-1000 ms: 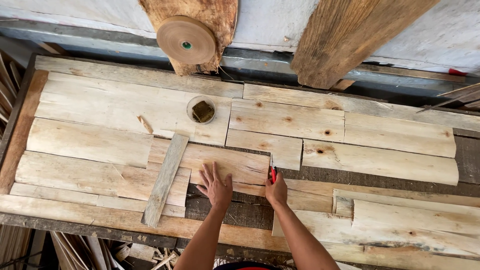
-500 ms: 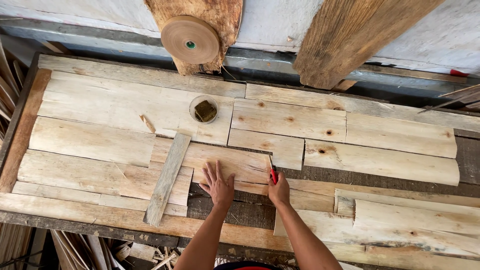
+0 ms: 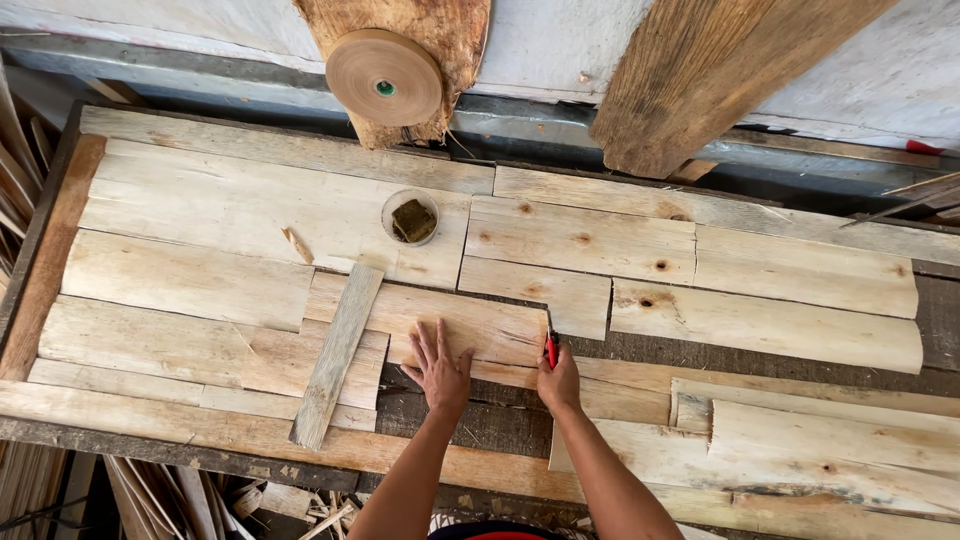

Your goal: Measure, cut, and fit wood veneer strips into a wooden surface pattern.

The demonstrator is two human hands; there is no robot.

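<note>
A rough wooden workbench lies under the camera, covered edge to edge with pale veneer sheets, with a grey wall and two heavy timbers behind it. One veneer strip sits near the front middle, right under both hands. The left hand rests flat on it, fingers spread wide, pressing the sheet down. The right hand is curled tight around a red-handled cutter, whose tip seems to touch the strip's right end, though the blade is too small to see clearly. A narrow grey batten lies slanted just left of the left hand. Farther back stand a small round dish with something dark inside and a roll of brown tape.
</note>
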